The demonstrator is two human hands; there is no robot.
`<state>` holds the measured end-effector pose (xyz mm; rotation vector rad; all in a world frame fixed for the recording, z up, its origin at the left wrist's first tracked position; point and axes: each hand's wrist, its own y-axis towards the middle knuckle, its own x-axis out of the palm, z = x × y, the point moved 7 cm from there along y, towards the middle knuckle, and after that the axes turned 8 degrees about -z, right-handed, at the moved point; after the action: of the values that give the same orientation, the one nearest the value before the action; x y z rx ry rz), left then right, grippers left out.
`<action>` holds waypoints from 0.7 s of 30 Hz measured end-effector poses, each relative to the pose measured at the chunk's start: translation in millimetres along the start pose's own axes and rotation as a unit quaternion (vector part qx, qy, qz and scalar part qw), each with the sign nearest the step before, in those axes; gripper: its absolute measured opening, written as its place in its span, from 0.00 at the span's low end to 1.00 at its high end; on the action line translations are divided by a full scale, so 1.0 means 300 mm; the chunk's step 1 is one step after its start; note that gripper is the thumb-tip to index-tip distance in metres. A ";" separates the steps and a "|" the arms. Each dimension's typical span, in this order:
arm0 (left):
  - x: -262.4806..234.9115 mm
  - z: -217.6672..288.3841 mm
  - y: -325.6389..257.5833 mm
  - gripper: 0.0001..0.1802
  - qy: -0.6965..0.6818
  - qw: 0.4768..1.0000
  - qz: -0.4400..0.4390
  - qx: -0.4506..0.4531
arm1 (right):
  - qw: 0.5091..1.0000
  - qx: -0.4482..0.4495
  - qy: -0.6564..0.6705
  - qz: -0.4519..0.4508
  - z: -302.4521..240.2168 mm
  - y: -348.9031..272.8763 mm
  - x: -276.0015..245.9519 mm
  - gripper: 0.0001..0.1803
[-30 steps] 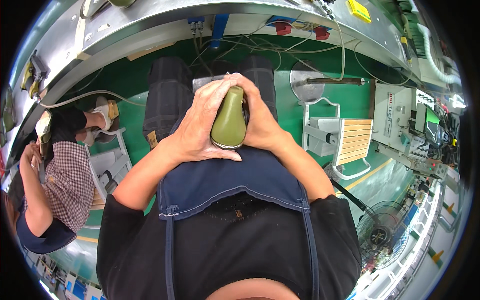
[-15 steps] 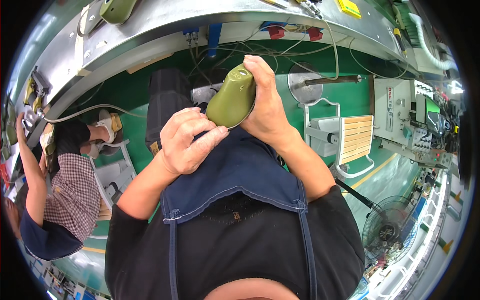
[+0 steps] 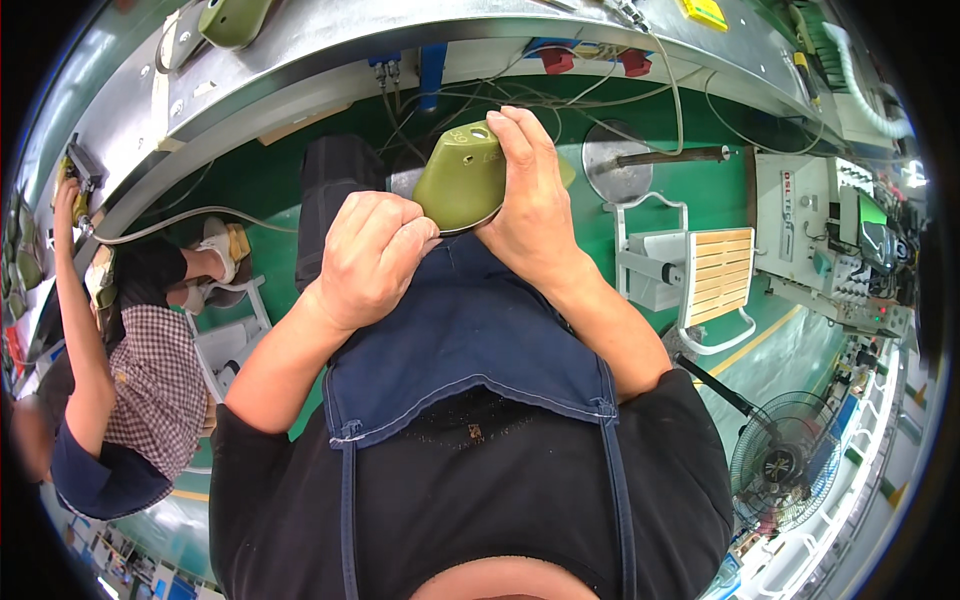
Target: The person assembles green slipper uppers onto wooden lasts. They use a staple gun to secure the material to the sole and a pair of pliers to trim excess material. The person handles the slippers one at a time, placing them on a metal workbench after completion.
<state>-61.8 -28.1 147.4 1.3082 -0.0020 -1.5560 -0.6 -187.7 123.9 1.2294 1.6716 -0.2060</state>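
A smooth olive-green shoe last [image 3: 455, 190] is held up in front of my apron, its heel end with a hole pointing away from me. My right hand [image 3: 530, 185] wraps round its right side, fingers over the far end. My left hand [image 3: 375, 250] is closed, its thumb and curled fingers pressed together at the last's lower left edge. Whatever those fingers pinch is hidden. The last's underside faces away from view, with a thin pale rim along the near edge.
A metal workbench [image 3: 300, 70] curves across the far side, with another green last [image 3: 232, 20] and a yellow box [image 3: 705, 12]. A slatted chair [image 3: 718, 270], a stool base [image 3: 615, 160] and a fan [image 3: 782, 462] stand right. Another person [image 3: 130, 390] sits left.
The last has turned, showing more of its side and heel end. My left hand has curled tighter and shifted slightly up. The person at left has moved an arm.
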 end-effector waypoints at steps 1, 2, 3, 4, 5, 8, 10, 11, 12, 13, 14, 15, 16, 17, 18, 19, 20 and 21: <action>0.003 -0.002 0.002 0.20 -0.003 1.000 -0.003 0.004 | 1.000 0.003 -0.007 -0.001 0.004 -0.002 0.001 0.54; 0.006 -0.004 0.003 0.20 -0.004 1.000 -0.006 0.008 | 1.000 0.006 -0.005 -0.001 0.004 -0.003 0.001 0.54; 0.008 -0.006 0.004 0.17 -0.002 1.000 -0.009 0.017 | 1.000 0.008 -0.003 0.000 0.002 -0.002 0.000 0.53; 0.010 -0.008 0.006 0.13 0.001 1.000 -0.011 0.025 | 1.000 0.011 -0.001 0.001 0.001 -0.002 0.000 0.53; 0.011 -0.010 0.008 0.11 0.003 0.999 -0.014 0.034 | 1.000 0.010 0.006 0.002 -0.001 -0.002 0.001 0.53; 0.017 -0.016 0.009 0.10 -0.001 0.998 -0.030 0.053 | 1.000 0.007 0.019 0.006 -0.003 0.000 0.002 0.52; 0.020 -0.022 0.010 0.10 -0.005 0.997 -0.027 0.070 | 1.000 0.006 0.016 0.005 -0.002 0.003 0.003 0.52; 0.020 -0.023 0.010 0.10 -0.007 0.997 -0.025 0.079 | 1.000 0.010 0.016 0.006 0.000 0.003 0.002 0.53; 0.018 -0.026 0.008 0.12 -0.017 0.997 -0.025 0.077 | 1.000 0.014 0.016 0.006 0.001 0.004 0.001 0.53; 0.015 -0.029 0.004 0.15 -0.026 0.996 -0.026 0.075 | 1.000 0.018 0.017 0.007 0.002 0.004 -0.001 0.53; 0.016 -0.034 0.001 0.18 -0.035 0.996 -0.026 0.074 | 0.999 0.029 0.034 0.004 0.010 0.001 0.002 0.55; 0.015 -0.049 -0.007 0.21 -0.053 0.997 -0.019 0.055 | 0.998 0.041 0.052 0.001 0.016 -0.004 0.006 0.57; 0.015 -0.065 -0.018 0.25 -0.071 0.997 -0.011 0.036 | 0.996 0.052 0.070 -0.002 0.021 -0.007 0.008 0.59; 0.008 -0.073 -0.011 0.28 -0.091 0.996 -0.004 0.016 | 0.995 0.051 0.088 -0.011 0.016 -0.010 0.010 0.60; -0.005 -0.080 0.001 0.34 -0.097 0.995 0.013 -0.002 | 0.993 0.051 0.106 -0.019 0.011 -0.012 0.011 0.61; -0.022 -0.086 0.020 0.39 -0.102 0.994 0.030 -0.021 | 0.991 0.050 0.124 -0.028 0.009 -0.013 0.013 0.62; -0.037 -0.091 0.033 0.45 -0.107 0.992 0.046 -0.041 | 0.987 0.050 0.149 -0.043 0.012 -0.019 0.027 0.62; -0.013 -0.115 0.012 0.56 -0.147 0.988 0.011 -0.034 | 0.982 0.050 0.174 -0.059 0.018 -0.030 0.044 0.62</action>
<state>-35.4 -7.3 138.3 1.0128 -0.1483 -1.7032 -4.1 -187.3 107.5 1.2967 2.0599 -0.1550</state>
